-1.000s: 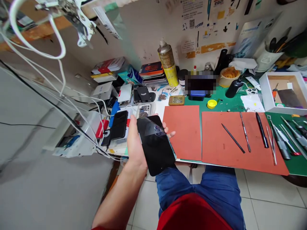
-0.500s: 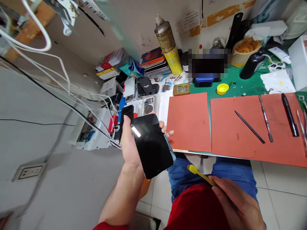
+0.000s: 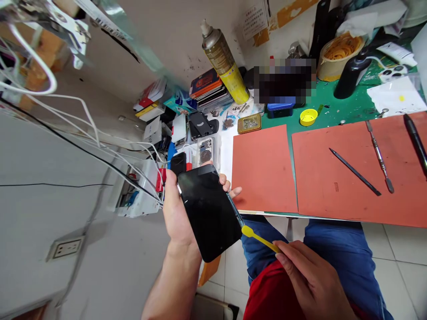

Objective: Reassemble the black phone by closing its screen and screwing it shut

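A black smartphone [image 3: 208, 213] sits across the person's left hand [image 3: 176, 213], its dark glass facing up and tilted, above the lap and just off the front edge of the counter [image 3: 227, 151]. The left thumb lies along one long side, and the left fingers [image 3: 228, 186] curl round the opposite side: a closed, wrapped hold on the phone.

At the phone's 4 o'clock, the right hand [image 3: 310, 280] grips a yellow pry tool [image 3: 260, 240] between thumb and fingers [image 3: 287, 258], closed on the handle. The tool's flat tip touches the phone's edge (whether it enters the seam is too small to tell).

Findings on the counter, taken from the phone: at 3 o'clock, two orange-red mats [image 3: 263, 169], with a steel spatula [image 3: 378, 153] and a black probe [image 3: 355, 171] on the farther one. At 2 o'clock, a yellow cap [image 3: 308, 117] sits on a green mat [image 3: 333, 106]. At 1 o'clock, a small brass tin [image 3: 249, 123]. At 12 o'clock, a spray can [image 3: 225, 62] stands upright — gold top, yellow base.
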`<state>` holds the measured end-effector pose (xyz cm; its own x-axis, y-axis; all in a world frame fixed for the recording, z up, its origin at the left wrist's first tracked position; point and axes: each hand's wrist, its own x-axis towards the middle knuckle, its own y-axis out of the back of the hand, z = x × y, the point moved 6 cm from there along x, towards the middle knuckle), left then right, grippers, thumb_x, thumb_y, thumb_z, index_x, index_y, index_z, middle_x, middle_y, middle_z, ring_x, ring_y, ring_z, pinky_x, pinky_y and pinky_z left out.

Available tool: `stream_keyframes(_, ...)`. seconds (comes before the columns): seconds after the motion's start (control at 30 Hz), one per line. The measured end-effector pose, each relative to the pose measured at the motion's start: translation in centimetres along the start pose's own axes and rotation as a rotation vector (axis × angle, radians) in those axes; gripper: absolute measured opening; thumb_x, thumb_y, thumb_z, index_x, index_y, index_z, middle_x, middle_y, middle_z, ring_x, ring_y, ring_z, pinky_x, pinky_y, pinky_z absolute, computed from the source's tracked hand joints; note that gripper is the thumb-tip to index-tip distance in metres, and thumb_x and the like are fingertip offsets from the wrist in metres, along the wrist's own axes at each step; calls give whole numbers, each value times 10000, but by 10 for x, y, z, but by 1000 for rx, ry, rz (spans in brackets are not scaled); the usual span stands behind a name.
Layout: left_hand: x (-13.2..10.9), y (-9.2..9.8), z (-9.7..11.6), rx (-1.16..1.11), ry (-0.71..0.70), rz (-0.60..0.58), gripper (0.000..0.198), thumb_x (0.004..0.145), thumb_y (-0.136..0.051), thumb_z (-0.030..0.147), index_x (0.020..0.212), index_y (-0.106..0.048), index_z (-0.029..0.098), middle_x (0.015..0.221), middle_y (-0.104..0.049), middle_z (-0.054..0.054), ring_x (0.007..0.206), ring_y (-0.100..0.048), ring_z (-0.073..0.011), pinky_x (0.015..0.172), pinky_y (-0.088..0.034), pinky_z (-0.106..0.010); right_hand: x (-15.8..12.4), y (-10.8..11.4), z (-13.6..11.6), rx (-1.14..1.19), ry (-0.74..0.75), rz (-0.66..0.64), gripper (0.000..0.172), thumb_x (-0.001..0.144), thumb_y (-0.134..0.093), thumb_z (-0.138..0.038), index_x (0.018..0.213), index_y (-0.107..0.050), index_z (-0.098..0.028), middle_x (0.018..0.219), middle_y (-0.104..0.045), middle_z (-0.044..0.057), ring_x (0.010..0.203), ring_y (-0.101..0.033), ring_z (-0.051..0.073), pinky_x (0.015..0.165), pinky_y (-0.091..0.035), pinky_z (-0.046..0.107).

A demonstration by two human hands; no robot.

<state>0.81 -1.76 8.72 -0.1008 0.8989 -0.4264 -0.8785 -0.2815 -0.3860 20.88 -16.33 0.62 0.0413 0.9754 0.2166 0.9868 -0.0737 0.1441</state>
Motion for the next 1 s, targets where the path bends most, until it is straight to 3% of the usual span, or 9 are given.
stream_keyframes(0.13, 0, -1, -1, 6, -11, 2, 718, 1076, -397, 803, 1183, -773, 201, 906, -695, -120, 829, -663, -263, 855, -681, -519, 0, 11, 1, -142, -10, 115, 281, 1101, -638, -171, 1309, -809, -252, 950, -832, 67, 797, -843, 213, 728, -728, 279)
stream_keyframes(0.27, -1, -3, -2, 8, -16, 13, 705, 1076, -412, 794, 1190, -769, 197, 907, -696, -121, 827, -667, -264, 839, -680, -519, -2, 4, -2, -94, 44, 11, 258, 1141, -590, -165, 1311, -782, -189, 923, -811, 52, 792, -836, 162, 753, -704, 208)
stream_keyframes(0.63, -3, -5, -2, 24, -14, -12, 707, 1077, -419, 792, 1152, -776, 185, 915, -706, -129, 843, -680, -274, 860, -686, -542, 8, 7, -2, -168, 45, 77, 237, 1141, -593, -155, 1309, -759, -177, 944, -801, 60, 808, -832, 167, 764, -697, 217)
stream_keyframes(0.8, -3, -4, -2, 38, -11, -2, 692, 1057, -457, 806, 1188, -761, 198, 939, -699, -125, 861, -683, -280, 881, -682, -554, 7, 0, -1, -71, 53, -53, 288, 1160, -528, -175, 1343, -750, -174, 882, -772, 44, 727, -798, 166, 696, -697, 240)
stream_keyframes(1.0, -3, -6, -3, 39, -18, -29, 706, 1056, -446, 820, 1197, -763, 205, 937, -697, -122, 866, -678, -273, 873, -681, -527, 6, 24, -3, -208, 90, -82, 229, 1146, -565, -179, 1257, -766, -180, 901, -792, 49, 759, -815, 157, 711, -684, 212)
